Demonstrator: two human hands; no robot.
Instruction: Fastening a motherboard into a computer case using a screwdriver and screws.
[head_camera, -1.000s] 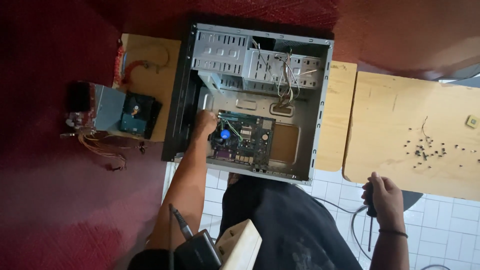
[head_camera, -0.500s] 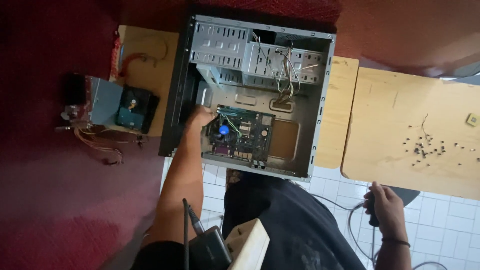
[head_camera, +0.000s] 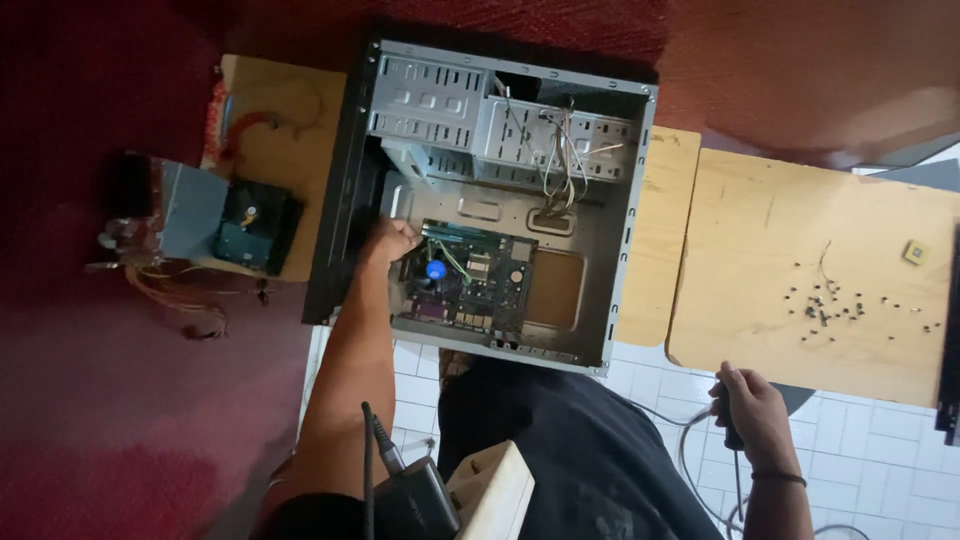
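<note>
Evidently thin, stiff and fragile, best held by its edges, the green rectangular circuit board (head_camera: 470, 283) lies inside the open grey metal computer case (head_camera: 497, 190); the left hand (head_camera: 388, 241) grips its corner; the right hand (head_camera: 748, 412), lower than before, clenches a dark-handled tool (head_camera: 731, 425).

Over the last second the right hand (head_camera: 752, 412) (closed around a dark handle with a cable) has dropped away from the surface (head_camera: 800, 240) edge towards the tiled floor, while the left hand (head_camera: 388, 240) has slid from the board's (head_camera: 470, 285) upper edge to its left corner.
</note>
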